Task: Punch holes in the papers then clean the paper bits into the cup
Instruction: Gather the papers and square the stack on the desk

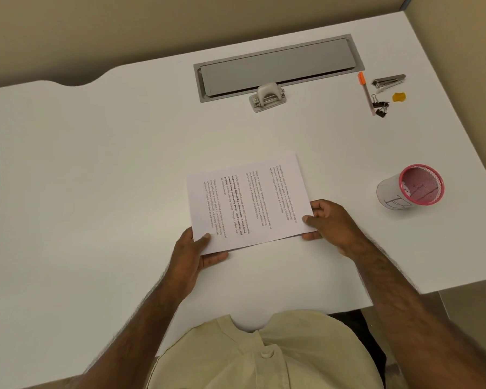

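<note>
Fingers (311, 220) of both hands pinch the white printed papers (247, 203) (near corners) above the white worktop (96, 164).

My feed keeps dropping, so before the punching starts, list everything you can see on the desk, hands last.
papers: count unclear, at least one sheet, white with printed text, near centre of the desk, held at both near corners
hole punch: 1, grey, far centre, at the edge of the cable tray
cable tray lid: 1, grey, set into the far desk
cup: 1, pink mesh with white wrap, right side, tipped toward the camera
pen: 1, orange cap, far right
stapler: 1, silver, far right
binder clips: 2, black, by the pen
small yellow item: 1, far right, unidentifiable
desk: 1, white
left hand: grip on the papers' near left corner
right hand: grip on the near right corner
</note>
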The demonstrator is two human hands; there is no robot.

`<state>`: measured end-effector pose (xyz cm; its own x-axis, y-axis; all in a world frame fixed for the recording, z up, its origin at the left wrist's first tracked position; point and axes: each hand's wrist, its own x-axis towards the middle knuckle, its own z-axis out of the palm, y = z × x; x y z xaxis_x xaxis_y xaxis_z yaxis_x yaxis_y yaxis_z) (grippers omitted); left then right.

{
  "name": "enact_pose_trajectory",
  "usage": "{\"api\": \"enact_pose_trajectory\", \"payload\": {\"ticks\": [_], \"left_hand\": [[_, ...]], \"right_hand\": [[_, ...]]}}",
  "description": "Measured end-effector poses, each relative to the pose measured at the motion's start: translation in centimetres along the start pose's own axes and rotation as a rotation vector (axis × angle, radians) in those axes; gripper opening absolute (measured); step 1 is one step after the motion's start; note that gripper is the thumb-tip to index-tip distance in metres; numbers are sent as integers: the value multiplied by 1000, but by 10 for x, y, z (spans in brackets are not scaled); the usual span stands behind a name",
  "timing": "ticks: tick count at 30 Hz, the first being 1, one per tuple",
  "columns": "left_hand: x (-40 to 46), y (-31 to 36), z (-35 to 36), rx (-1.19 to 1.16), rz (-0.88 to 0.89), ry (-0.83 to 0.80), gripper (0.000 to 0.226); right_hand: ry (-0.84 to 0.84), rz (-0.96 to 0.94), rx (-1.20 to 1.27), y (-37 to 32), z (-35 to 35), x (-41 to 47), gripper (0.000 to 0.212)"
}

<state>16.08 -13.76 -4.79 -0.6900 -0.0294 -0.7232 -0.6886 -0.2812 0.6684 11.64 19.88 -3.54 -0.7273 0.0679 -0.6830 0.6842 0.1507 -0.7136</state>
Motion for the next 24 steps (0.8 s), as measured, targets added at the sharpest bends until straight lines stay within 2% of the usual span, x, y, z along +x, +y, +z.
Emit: {"api": "enact_pose_trajectory", "payload": {"ticks": [4, 11, 15, 20, 24], "left_hand": [[0, -5, 2, -21, 7, -1, 36], [1, -2, 17, -50, 21, 10, 43], [3, -2, 33, -48, 12, 10, 46], [4, 1, 50, -32, 0, -5, 47], [10, 11, 58, -19, -4, -10, 43]], "right_hand": [[2, 39, 111, 0, -2, -1, 24], [-10, 111, 634, 11, 18, -16, 24], [-8, 135, 682, 19, 41, -25, 22], [119, 192, 730, 14, 52, -24, 15], [167, 185, 713, 4, 45, -16, 18]]}}
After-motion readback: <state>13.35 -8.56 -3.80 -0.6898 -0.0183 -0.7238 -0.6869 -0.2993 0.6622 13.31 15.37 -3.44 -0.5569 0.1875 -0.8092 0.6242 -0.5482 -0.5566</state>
